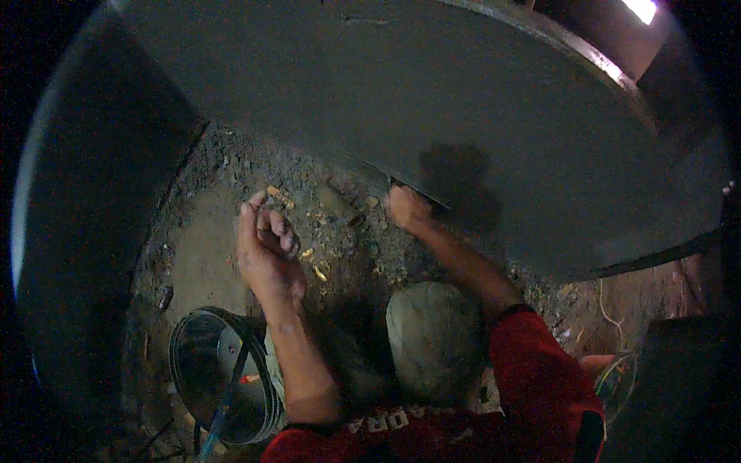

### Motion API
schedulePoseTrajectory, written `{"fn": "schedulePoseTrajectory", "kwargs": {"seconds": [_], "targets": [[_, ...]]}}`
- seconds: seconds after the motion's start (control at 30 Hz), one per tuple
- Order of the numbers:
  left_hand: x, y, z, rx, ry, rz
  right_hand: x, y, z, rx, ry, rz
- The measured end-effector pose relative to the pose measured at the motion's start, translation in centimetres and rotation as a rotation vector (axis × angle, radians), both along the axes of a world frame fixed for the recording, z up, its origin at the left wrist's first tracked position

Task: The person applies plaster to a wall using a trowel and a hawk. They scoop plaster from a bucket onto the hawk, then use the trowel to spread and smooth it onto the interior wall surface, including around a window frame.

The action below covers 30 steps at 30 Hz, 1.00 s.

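My right hand (409,207) grips a flat metal trowel (431,197) whose blade lies against the grey plastered wall (494,92), near its lower edge. A dark shadow falls on the wall beside it. My left hand (267,235) is held over the rubble-strewn floor (201,231) with its fingers loosely curled and apart, and nothing visible in them. Beneath it lie grey debris and small yellowish scraps (320,270). My knee (432,339), in pale trousers, is below my right forearm.
A black bucket (185,347) at lower left holds tools, one with a red part (248,379). A dark wall (85,193) bounds the left side. A container with wires (616,382) is at lower right. A ledge (594,54) and bright opening appear at upper right.
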<state>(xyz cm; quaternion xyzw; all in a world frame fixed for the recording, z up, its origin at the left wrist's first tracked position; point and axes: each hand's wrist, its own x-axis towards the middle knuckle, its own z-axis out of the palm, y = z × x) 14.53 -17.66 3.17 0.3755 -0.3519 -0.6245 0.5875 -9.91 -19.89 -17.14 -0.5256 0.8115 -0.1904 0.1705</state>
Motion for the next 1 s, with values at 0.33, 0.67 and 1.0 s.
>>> {"fn": "schedulePoseTrajectory", "kwargs": {"seconds": [0.33, 0.67, 1.0], "targets": [[-0.2, 0.4, 0.4, 0.019, 0.016, 0.001, -0.5, -1.1, 19.7, -0.693, -0.096, -0.188], [-1.1, 1.2, 1.0, 0.021, -0.011, -0.009, -7.1, 13.3, 18.5, -1.025, -0.763, -0.548], [-1.3, 1.9, 1.3, -0.008, -0.056, -0.071, 2.4, 4.6, 13.1, -0.618, -0.387, -0.107]]}}
